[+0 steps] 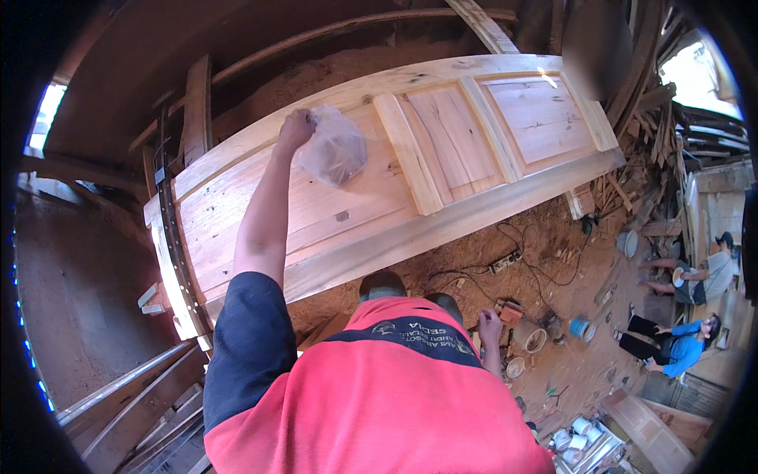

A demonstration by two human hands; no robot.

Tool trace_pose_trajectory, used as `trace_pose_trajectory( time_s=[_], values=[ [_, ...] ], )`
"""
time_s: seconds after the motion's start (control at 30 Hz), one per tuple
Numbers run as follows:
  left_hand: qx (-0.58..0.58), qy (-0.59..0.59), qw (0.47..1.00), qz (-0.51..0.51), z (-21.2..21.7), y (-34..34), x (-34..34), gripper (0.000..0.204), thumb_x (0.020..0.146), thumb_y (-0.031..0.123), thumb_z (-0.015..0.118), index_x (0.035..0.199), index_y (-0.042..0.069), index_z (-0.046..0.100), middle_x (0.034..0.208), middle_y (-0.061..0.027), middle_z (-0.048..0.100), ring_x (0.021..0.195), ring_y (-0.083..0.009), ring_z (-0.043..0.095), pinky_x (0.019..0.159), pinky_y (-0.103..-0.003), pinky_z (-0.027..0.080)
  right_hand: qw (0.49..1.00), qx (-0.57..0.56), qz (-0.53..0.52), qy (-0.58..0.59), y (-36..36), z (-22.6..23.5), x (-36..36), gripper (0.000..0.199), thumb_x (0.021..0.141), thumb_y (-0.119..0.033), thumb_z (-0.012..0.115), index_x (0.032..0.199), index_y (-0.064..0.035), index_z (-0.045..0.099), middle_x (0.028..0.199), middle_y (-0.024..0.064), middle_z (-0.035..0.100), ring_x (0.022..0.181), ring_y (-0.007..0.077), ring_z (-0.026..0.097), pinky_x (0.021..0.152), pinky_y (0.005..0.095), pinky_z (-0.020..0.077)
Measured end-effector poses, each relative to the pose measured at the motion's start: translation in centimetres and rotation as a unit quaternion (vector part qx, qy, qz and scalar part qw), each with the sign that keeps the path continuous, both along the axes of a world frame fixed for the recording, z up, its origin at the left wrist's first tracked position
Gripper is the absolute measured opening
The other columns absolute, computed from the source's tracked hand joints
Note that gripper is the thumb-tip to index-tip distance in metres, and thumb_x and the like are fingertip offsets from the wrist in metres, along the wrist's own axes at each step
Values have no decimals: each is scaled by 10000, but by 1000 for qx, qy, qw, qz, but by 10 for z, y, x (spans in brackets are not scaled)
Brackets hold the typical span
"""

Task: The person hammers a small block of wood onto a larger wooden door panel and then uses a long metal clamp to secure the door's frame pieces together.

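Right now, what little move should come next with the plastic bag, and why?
Perhaps bring the right hand over to steady the plastic bag: only the left hand grips it, by one edge, over the wooden door, while the right is apart.

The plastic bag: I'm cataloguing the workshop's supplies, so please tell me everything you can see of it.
The plastic bag looks thin, whitish and translucent, crumpled into a rounded bulge; a brownish patch shows low in it, but what causes it is unclear. The left hand grips it at its upper left edge. It appears over the left part of the pale wooden panel; whether it rests on the wood or hangs just above cannot be told.
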State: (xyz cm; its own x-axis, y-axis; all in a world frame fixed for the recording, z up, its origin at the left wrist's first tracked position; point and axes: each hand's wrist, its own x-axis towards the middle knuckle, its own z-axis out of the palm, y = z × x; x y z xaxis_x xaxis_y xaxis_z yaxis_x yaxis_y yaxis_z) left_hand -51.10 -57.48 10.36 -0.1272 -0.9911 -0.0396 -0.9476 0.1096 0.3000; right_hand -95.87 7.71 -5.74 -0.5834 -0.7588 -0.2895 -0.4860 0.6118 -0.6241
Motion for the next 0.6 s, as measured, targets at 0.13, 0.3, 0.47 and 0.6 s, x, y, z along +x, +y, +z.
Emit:
trace_pose_trajectory(
  time_s=[0.13,0.3,0.47,0.6],
  values=[
    [49,213,972,-83,83,20,-42,234,869,245,658,912,34,750,812,-138,731,750,-209,699,712,-366,531,999,-14,19,-22,-31,3,10,289,964,-188,615,1164,13,665,1038,154,725,942,235,699,853,339,540],
    [-60,311,939,-132,148,64,-58,267,857,228,711,928,-28,735,799,-111,717,721,-144,659,666,-323,504,988,-124,57,-71,-122,51,28,275,975,-162,616,1183,13,656,1018,182,716,955,251,696,875,356,532],
    [-19,340,926,-164,211,130,-108,210,899,177,732,975,-18,734,862,-27,675,787,-100,586,704,-276,464,955,-262,85,-111,-213,164,60,270,970,-171,655,1177,3,660,1037,124,716,942,194,674,843,331,527],
    [-114,291,896,-316,216,201,-175,244,806,204,775,853,-25,705,868,-132,647,760,-225,651,700,-323,491,915,-383,122,-41,-246,260,75,500,856,-258,805,1274,-45,633,1285,108,644,710,82,558,613,248,498]
  ],
)
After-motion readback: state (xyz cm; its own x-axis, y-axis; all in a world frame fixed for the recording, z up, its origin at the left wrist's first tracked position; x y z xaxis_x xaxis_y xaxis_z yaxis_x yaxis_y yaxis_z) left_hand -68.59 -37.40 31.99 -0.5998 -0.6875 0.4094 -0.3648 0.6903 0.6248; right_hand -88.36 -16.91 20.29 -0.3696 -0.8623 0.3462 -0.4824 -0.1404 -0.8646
